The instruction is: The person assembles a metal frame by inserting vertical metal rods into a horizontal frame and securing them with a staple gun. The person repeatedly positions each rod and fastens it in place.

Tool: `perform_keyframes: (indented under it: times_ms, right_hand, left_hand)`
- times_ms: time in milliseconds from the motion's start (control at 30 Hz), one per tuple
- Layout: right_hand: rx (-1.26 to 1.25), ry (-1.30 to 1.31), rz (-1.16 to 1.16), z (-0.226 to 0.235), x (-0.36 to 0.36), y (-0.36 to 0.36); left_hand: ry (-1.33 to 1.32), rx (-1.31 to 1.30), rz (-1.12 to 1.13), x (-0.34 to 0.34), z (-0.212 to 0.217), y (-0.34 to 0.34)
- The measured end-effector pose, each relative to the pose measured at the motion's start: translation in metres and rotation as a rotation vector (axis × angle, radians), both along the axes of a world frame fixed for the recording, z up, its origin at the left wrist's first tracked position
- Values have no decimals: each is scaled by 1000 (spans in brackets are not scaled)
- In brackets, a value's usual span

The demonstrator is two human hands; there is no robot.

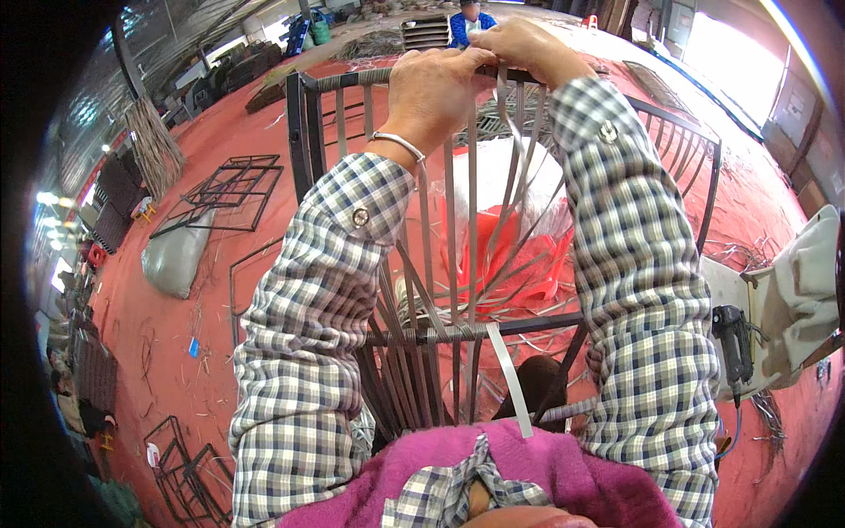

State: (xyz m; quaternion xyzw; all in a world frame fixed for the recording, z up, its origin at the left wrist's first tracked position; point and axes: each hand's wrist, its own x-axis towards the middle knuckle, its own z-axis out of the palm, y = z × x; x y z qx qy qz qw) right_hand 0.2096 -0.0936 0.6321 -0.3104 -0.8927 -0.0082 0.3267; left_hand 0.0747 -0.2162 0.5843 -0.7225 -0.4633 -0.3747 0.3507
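Note:
My two hands meet at the top rail of a dark metal chair frame (297, 132), part-woven with grey-brown flat strips. My left hand (433, 95) is closed over the rail, its fingertips pressed together where a loose grey strip (503, 101) crosses it. Just to its right, my right hand (526, 48) has bent fingers closed on the same strip, which hangs below the rail. Exact fingertip contact is partly hidden. More strips run upright from the top rail to the lower wrapped rail (449, 334). A pale strip (510, 378) hangs from that lower rail towards me.
Beyond the chair frame stands a red plastic stool (528, 273) with white material on it. A black power tool (732, 348) rests at my right. Bare metal frames (233, 189) and a plastic-wrapped bundle (179, 255) lie left on the red floor. A person (471, 25) sits far ahead.

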Motion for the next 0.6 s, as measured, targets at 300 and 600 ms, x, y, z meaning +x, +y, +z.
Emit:
perform_keyframes:
  times_ms: [300, 600]
  right_hand:
    - [-818, 1041, -165, -179, 279, -215]
    - [292, 214, -1366, -104, 514, -279]
  left_hand:
    - [-36, -85, 25, -28, -16, 2]
    - [-40, -422, 50, -24, -1, 4]
